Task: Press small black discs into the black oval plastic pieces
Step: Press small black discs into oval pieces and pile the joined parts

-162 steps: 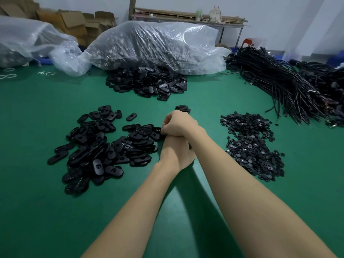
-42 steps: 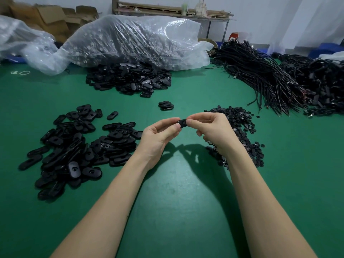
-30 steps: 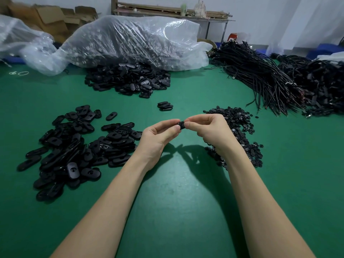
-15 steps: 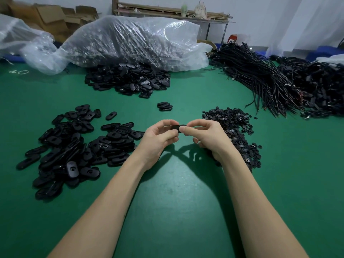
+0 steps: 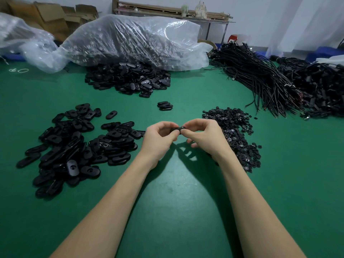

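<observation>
One black oval piece is held between both hands above the green table, seen edge-on. My left hand grips its left end with curled fingers. My right hand pinches its right end between thumb and forefinger. Whether a disc sits in it is hidden by the fingers. A heap of black oval pieces lies to the left of my hands. A heap of small black discs lies just right of my right hand.
A small stack of oval pieces sits beyond my hands. Farther back, another oval pile spills from a clear plastic bag. Bundles of black cables fill the right. Cardboard boxes stand at the back left.
Both hands earlier pressed down together beside the left oval heap. Now they hold one oval piece between them, and over the last second they drew closer and curled tighter on it.
</observation>
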